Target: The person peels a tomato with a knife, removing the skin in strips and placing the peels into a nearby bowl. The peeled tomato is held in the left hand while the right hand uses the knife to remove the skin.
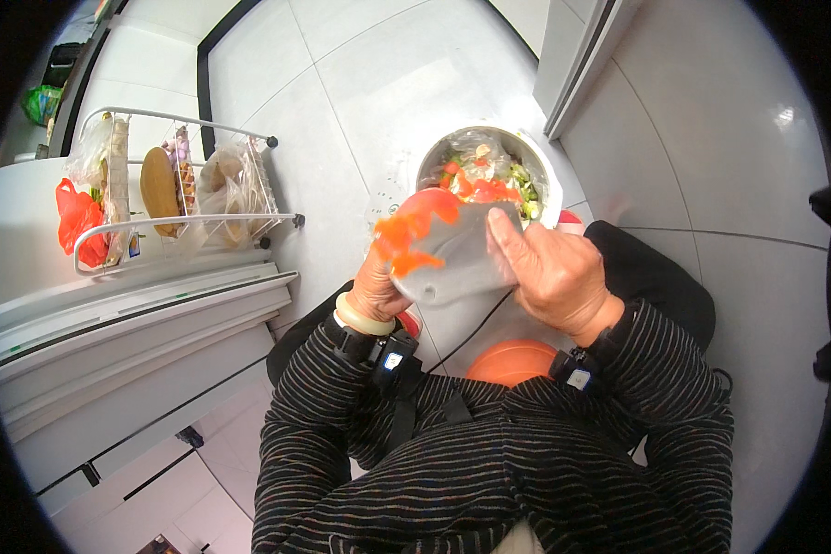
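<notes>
My right hand (564, 277) grips a wide grey cleaver (460, 253), index finger stretched along the blade. Strips of orange-red peel (405, 239) cling to the far left part of the blade, which has a small hole near one corner. Behind the blade, my left hand (374, 287) holds a rounded orange-red fruit or vegetable, perhaps a tomato (429, 199); the blade hides most of its fingers. Just beyond both hands stands a round white waste bin (556, 183). Inside it lie a clear plastic bag, red peelings (488, 190) and green vegetable scraps (526, 187).
A white wire rack (180, 221) on castors stands at left, holding bagged produce and a long tan gourd or squash (158, 190). From it hangs a red plastic bag (79, 218). An orange rounded object (512, 363) sits between my legs. A door frame (582, 76) rises beyond the bin.
</notes>
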`<control>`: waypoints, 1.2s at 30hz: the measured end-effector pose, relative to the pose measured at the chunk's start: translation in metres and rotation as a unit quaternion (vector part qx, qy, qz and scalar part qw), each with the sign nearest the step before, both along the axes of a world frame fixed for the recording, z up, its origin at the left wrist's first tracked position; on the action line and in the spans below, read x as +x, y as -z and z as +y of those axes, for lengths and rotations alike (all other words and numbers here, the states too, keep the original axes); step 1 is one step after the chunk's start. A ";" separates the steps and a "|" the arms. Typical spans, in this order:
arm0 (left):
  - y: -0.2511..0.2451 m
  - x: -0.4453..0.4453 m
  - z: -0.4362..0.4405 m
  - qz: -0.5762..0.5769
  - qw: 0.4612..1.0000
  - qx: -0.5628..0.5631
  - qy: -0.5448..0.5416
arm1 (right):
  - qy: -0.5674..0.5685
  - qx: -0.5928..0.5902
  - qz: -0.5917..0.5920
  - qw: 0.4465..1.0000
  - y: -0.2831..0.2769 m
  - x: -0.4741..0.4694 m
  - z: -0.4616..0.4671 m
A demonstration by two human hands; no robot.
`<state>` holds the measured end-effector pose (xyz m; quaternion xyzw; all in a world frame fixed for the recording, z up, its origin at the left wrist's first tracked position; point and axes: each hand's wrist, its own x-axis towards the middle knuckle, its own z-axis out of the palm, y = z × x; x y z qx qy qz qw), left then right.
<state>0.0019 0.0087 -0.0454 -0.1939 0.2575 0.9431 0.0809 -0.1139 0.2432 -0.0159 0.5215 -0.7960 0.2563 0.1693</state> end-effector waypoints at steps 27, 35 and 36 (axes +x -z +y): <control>-0.004 0.000 0.009 0.097 0.940 -0.325 0.022 | -0.049 -0.038 -0.021 0.998 -0.006 0.006 -0.004; 0.000 -0.001 0.006 0.062 0.981 -0.186 0.015 | -0.020 0.004 0.009 1.000 -0.004 0.004 0.001; -0.003 -0.002 0.006 0.058 0.984 -0.169 0.018 | -0.013 -0.007 0.003 1.000 -0.002 0.003 0.000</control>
